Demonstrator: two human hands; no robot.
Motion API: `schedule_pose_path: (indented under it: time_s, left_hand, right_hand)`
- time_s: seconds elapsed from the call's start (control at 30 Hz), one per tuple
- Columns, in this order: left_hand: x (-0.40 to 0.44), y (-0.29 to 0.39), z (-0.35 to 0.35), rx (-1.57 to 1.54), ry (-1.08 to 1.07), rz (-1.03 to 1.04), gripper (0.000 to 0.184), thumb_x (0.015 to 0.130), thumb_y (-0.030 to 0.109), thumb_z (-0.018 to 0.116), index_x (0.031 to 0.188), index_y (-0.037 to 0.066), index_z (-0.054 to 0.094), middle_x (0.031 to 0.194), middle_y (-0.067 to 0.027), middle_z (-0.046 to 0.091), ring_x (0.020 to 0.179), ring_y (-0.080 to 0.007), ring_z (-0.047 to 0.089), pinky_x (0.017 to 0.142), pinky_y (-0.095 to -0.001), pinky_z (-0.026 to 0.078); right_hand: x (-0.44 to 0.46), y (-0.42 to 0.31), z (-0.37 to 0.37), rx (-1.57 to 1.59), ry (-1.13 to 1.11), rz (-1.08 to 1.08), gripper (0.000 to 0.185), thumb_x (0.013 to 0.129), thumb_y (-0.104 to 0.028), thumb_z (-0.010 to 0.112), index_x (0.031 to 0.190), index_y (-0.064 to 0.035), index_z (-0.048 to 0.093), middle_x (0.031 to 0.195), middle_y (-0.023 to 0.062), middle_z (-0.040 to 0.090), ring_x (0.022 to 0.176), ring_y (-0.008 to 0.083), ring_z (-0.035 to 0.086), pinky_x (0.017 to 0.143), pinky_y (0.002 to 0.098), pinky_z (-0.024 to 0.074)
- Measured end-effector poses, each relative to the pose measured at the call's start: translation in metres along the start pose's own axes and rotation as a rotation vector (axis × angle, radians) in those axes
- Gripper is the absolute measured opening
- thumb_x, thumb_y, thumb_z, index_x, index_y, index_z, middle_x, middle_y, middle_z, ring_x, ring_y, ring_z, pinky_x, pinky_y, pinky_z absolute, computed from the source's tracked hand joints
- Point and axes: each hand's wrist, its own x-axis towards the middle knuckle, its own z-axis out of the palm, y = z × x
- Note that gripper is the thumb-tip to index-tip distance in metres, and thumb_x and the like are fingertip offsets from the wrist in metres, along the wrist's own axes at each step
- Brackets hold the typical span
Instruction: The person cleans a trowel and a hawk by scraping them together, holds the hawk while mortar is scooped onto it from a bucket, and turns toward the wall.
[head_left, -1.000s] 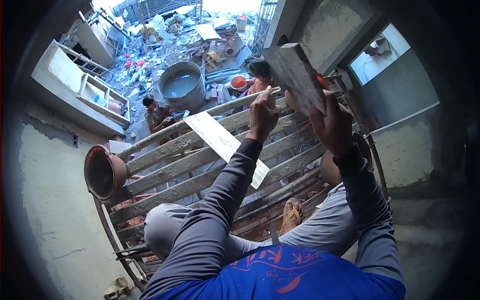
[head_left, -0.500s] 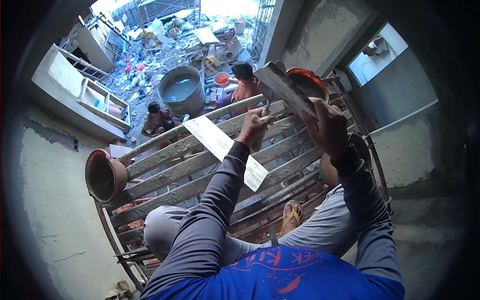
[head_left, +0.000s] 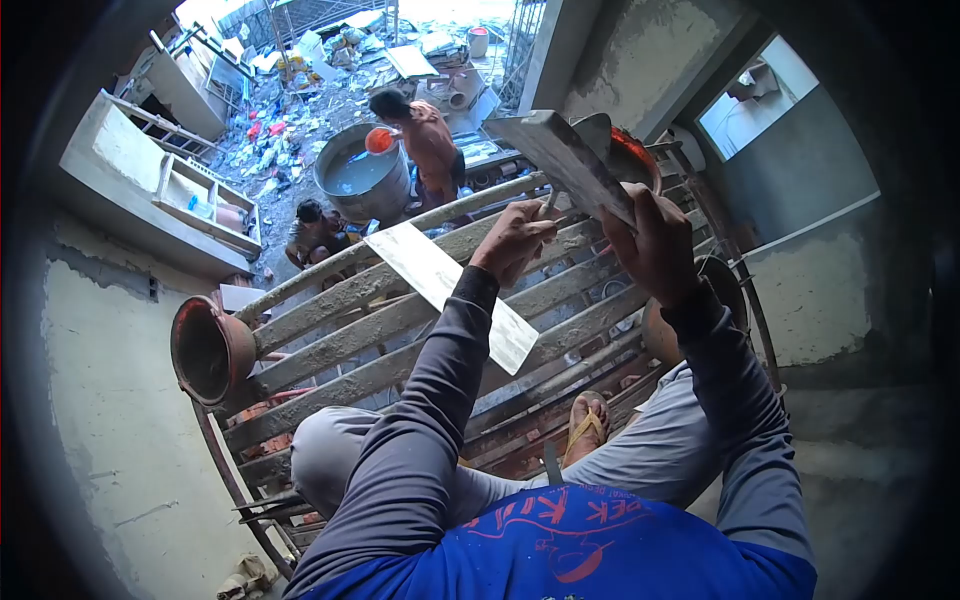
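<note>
My left hand [head_left: 515,242] is closed round a tool that looks like a trowel; its thin shank [head_left: 551,201] shows above my fingers, and its handle is mostly hidden. A flat grey board [head_left: 565,160] is tilted up in my right hand [head_left: 655,238], fingers and thumb gripping its lower right end. The shank reaches up beside the board's underside. Behind the board a rounded grey blade [head_left: 592,132] shows in part. On the slats below my left hand lies a long pale board [head_left: 452,296].
Slatted scaffold [head_left: 330,345] under me. A bucket [head_left: 212,350] stands left; a red-rimmed one [head_left: 632,160] is behind the grey board, another [head_left: 665,340] near my right knee. Below, a person [head_left: 430,150] holds an orange container [head_left: 380,140] at a water tub [head_left: 362,180]; another person [head_left: 315,235] crouches.
The person in orange has moved left to the tub, with the orange container raised over it. The grey board has shifted slightly left and tilted flatter. My left hand has risen slightly.
</note>
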Motion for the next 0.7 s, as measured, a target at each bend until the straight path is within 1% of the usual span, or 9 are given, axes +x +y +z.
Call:
schedule_pose_path:
  time_s: [0.1,0.13,0.23,0.3,0.43,0.5,0.53,0.6,0.7]
  left_hand:
    - [0.001,0.008,-0.002,0.024,-0.042,-0.046,0.024,0.085,0.011,0.061,0.105,-0.002,0.064,0.071,-0.0018,0.056,0.057,-0.0105,0.054,0.051,-0.0276,0.046]
    - [0.002,0.005,-0.002,0.046,-0.012,-0.037,0.031,0.085,0.01,0.062,0.111,-0.006,0.063,0.069,-0.0032,0.055,0.05,-0.0116,0.054,0.046,-0.0264,0.044]
    - [-0.004,0.003,-0.003,-0.181,-0.065,0.022,0.032,0.084,0.009,0.06,0.111,-0.007,0.062,0.068,-0.0033,0.055,0.05,-0.0118,0.053,0.045,-0.0271,0.043]
    - [-0.005,0.001,-0.002,-0.193,-0.079,-0.002,0.031,0.085,0.008,0.059,0.113,-0.006,0.062,0.068,-0.0034,0.055,0.049,-0.0112,0.053,0.045,-0.0267,0.043]
    - [-0.008,0.011,-0.004,-0.173,-0.109,-0.025,0.024,0.085,0.007,0.06,0.107,-0.001,0.065,0.067,-0.0015,0.055,0.051,-0.0093,0.053,0.044,-0.0253,0.043]
    - [-0.011,0.007,-0.003,-0.187,-0.142,-0.017,0.023,0.084,0.008,0.061,0.105,0.0,0.065,0.067,-0.0006,0.055,0.052,-0.0091,0.054,0.044,-0.0245,0.044]
    - [-0.011,0.015,0.001,-0.186,-0.114,0.054,0.022,0.084,0.008,0.06,0.104,0.001,0.065,0.067,0.0,0.055,0.052,-0.009,0.054,0.045,-0.0247,0.045]
    - [-0.006,0.017,0.005,-0.137,-0.086,0.049,0.027,0.091,0.016,0.061,0.115,0.005,0.061,0.07,-0.0005,0.054,0.052,-0.0085,0.054,0.045,-0.0251,0.047]
    - [0.002,0.009,0.007,-0.183,0.002,0.086,0.039,0.098,0.033,0.059,0.129,0.01,0.055,0.074,-0.0011,0.054,0.052,-0.008,0.054,0.044,-0.0245,0.048]
  right_hand:
    - [-0.014,0.017,0.011,-0.205,-0.285,-0.034,0.015,0.085,-0.012,0.064,0.097,-0.0054,0.058,0.074,0.0121,0.06,0.066,0.0313,0.063,0.059,0.0407,0.047]
    - [-0.015,0.017,0.012,-0.182,-0.26,-0.04,0.016,0.085,-0.012,0.063,0.098,-0.0055,0.058,0.075,0.0121,0.06,0.067,0.0314,0.063,0.059,0.0408,0.0472]
    - [-0.007,0.008,0.009,-0.108,-0.161,-0.055,0.018,0.084,-0.011,0.063,0.099,-0.0059,0.057,0.077,0.0121,0.06,0.068,0.0316,0.063,0.061,0.0413,0.0475]
    - [0.0,-0.002,0.001,-0.059,-0.058,-0.047,0.019,0.083,-0.011,0.063,0.1,-0.0063,0.056,0.078,0.0117,0.06,0.07,0.0319,0.063,0.062,0.0416,0.0476]
    - [-0.017,0.021,0.019,-0.131,-0.252,-0.046,0.019,0.082,-0.013,0.063,0.099,-0.0076,0.058,0.078,0.0117,0.06,0.073,0.033,0.063,0.064,0.0432,0.047]
    - [-0.018,0.02,0.018,-0.065,-0.227,-0.034,0.017,0.085,-0.017,0.064,0.098,-0.0075,0.059,0.078,0.0118,0.061,0.073,0.0341,0.063,0.064,0.0427,0.0475]
    - [-0.012,0.016,0.014,-0.035,-0.202,-0.037,0.017,0.086,-0.018,0.064,0.098,-0.0072,0.06,0.078,0.012,0.062,0.073,0.0344,0.063,0.064,0.0426,0.0478]
    - [-0.006,0.01,-0.002,-0.007,-0.127,0.019,0.019,0.089,-0.022,0.065,0.096,-0.0052,0.061,0.08,0.015,0.063,0.073,0.0371,0.064,0.065,0.042,0.0495]
    - [-0.013,0.021,-0.013,0.05,0.005,0.161,0.02,0.089,-0.02,0.068,0.097,-0.0036,0.061,0.08,0.016,0.064,0.071,0.0319,0.065,0.067,0.0391,0.0505]
